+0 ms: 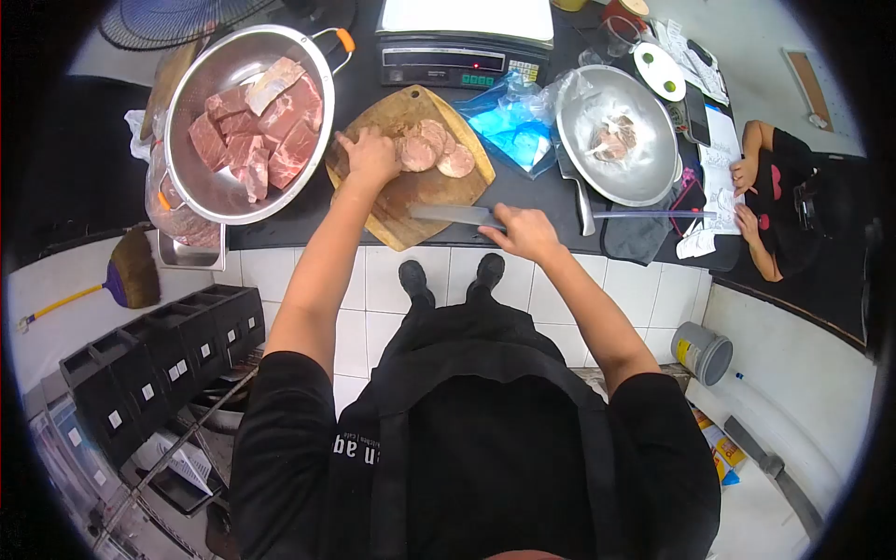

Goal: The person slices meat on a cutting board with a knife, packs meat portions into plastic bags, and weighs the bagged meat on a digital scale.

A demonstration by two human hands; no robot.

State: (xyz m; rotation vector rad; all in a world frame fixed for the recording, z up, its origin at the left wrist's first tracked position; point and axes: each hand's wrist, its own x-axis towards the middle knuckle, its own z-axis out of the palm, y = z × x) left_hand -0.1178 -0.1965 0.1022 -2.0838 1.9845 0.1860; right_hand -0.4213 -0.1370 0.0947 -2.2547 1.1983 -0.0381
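Observation:
My right hand (527, 231) is closed around the handle of a knife (448, 214), its blade lying across the near part of a wooden cutting board (383, 219). On the board's left side, my left hand (371, 157) rests with its fingers partly spread, beside several round meat slices (429, 145). Its thumb side is close against the slices; whether it presses on them I cannot tell. To the left stands a large metal colander (327, 112) with big chunks of raw meat (266, 121).
Behind the board is a digital scale (457, 63), with a blue plastic bag (513, 131) nearby. A metal bowl (658, 121) holds white powder and meat. Another knife (585, 207) lies by the bowl. At right, a co-worker's hands (745, 177) rest on papers (719, 159).

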